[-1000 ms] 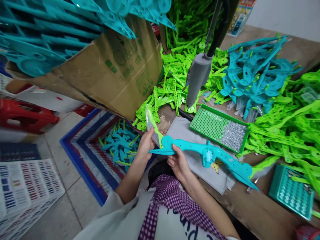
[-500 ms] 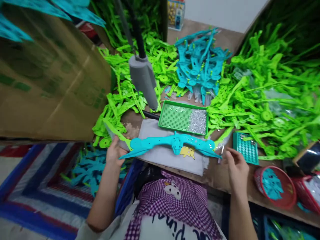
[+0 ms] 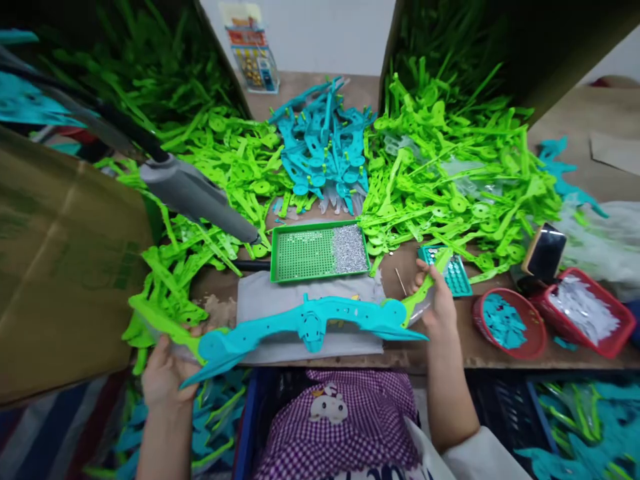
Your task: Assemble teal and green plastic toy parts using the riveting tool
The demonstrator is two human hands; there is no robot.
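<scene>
A long blue plastic piece shaped like a pair of wings (image 3: 313,327) spans the space between my hands, with a green arm joined at each end. My left hand (image 3: 167,373) is closed around the left green arm (image 3: 165,327), which carries a clear film. On the other side my right hand (image 3: 437,293) grips the right green arm (image 3: 423,290). Beneath the piece lies a pale cloth (image 3: 255,290) with a yellow print. Just beyond it sits a green tray (image 3: 303,250) with small silver parts heaped at its right end.
A grey electric screwdriver (image 3: 200,197) hangs at the left, near a cardboard box (image 3: 65,267). Heaps of green parts (image 3: 450,180) flank blue pieces (image 3: 325,147). At right are a teal tray (image 3: 459,277), a red bowl (image 3: 537,333), a red basket (image 3: 613,343) and a phone (image 3: 547,252).
My right hand, earlier apart from the piece, now grips its right green arm. The piece has tilted, its left end lower. The camera view has swung right.
</scene>
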